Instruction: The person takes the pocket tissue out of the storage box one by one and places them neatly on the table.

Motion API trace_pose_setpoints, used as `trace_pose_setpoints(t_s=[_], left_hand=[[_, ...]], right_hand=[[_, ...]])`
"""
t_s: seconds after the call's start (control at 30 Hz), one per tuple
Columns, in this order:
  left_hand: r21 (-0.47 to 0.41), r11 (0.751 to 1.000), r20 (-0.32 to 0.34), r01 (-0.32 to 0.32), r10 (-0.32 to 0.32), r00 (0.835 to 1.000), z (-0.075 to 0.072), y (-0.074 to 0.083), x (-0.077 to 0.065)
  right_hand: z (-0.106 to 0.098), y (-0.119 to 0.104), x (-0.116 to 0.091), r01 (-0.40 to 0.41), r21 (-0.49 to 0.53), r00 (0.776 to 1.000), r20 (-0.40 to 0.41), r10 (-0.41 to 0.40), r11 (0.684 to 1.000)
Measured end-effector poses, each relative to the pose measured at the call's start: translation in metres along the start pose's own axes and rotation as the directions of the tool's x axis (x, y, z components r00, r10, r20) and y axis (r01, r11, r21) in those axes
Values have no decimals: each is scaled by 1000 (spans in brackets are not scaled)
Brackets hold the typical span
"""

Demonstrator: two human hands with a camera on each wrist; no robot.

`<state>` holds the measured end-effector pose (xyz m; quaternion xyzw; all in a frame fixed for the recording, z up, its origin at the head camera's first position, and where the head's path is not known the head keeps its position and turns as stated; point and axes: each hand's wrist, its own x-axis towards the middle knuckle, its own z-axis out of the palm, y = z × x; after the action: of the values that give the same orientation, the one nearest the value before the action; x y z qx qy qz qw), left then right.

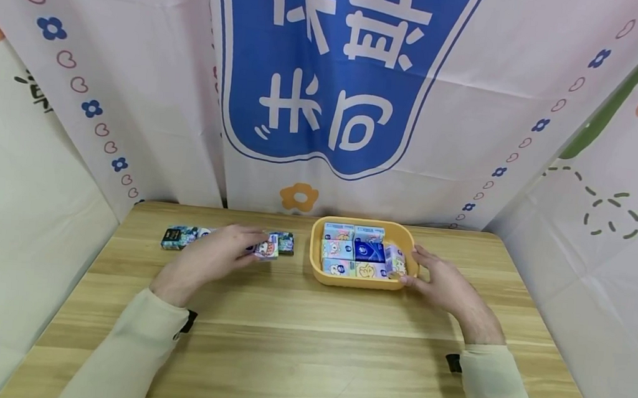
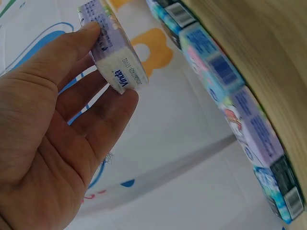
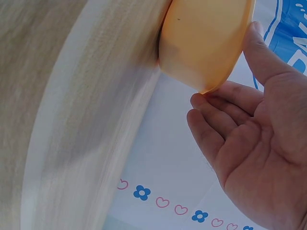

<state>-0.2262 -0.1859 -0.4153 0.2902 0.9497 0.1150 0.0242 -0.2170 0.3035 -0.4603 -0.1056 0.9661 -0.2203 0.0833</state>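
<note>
My left hand (image 1: 219, 250) pinches a small purple-and-white Vinda tissue pack (image 2: 120, 62) between thumb and fingers. The pack is held above a row of tissue packs (image 2: 254, 127) at the left back of the table, partly hidden by the hand in the head view. To the right stands a yellow basket (image 1: 357, 282) with several tissue packs inside, among them a dark blue pack (image 1: 369, 252) and a slanted purple pack (image 1: 395, 262). The basket's right end is held by my right hand (image 1: 447, 287), its thumb on the rim and fingers against the wall.
A wooden table (image 1: 306, 360) extends in front of both hands. Behind its back edge hangs a white curtain (image 1: 162, 118) with a blue printed panel (image 1: 323, 143). A dark-ended pack (image 1: 178, 238) marks the row's left end.
</note>
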Motion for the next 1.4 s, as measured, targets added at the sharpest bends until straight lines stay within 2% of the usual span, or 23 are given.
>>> trace_pose_setpoints(t_s=[0.4, 0.8, 1.4], left_hand=[[14, 1000, -20, 13, -12, 1000, 0, -26, -30], [32, 999, -20, 4, -3, 1000, -2, -53, -50], [19, 995, 11, 94, -94, 996, -3, -87, -82]], right_hand=[[3, 2, 3, -1, -9, 1000, 4, 1, 1000], [4, 5, 3, -2, -9, 1000, 2, 2, 1000], [3, 4, 3, -9, -8, 1000, 5, 9, 1000]])
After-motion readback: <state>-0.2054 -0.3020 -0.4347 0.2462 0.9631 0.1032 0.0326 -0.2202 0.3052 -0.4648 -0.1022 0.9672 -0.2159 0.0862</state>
